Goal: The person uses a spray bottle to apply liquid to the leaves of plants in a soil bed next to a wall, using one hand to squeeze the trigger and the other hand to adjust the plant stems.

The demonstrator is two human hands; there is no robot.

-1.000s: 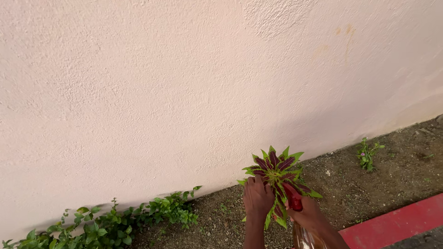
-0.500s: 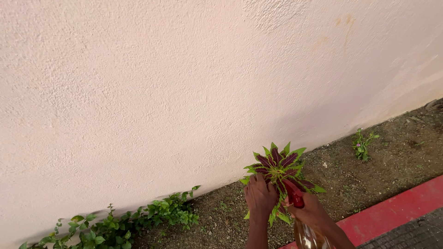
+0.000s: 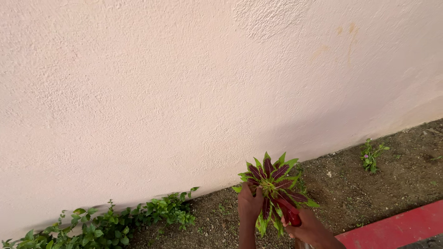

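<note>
Two hands on one coleus plant (image 3: 273,184) rooted beside the pink wall (image 3: 184,92): left hand (image 3: 249,205) cupping its leaves, right hand (image 3: 310,228) clamped on a red-topped spray bottle (image 3: 292,217), spraying seemingly underway, leaf wetness unclear.

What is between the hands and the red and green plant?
Nothing. The left hand touches the plant directly on its leaves, and the right hand holds a red sprayer top right against the lower leaves.
</note>
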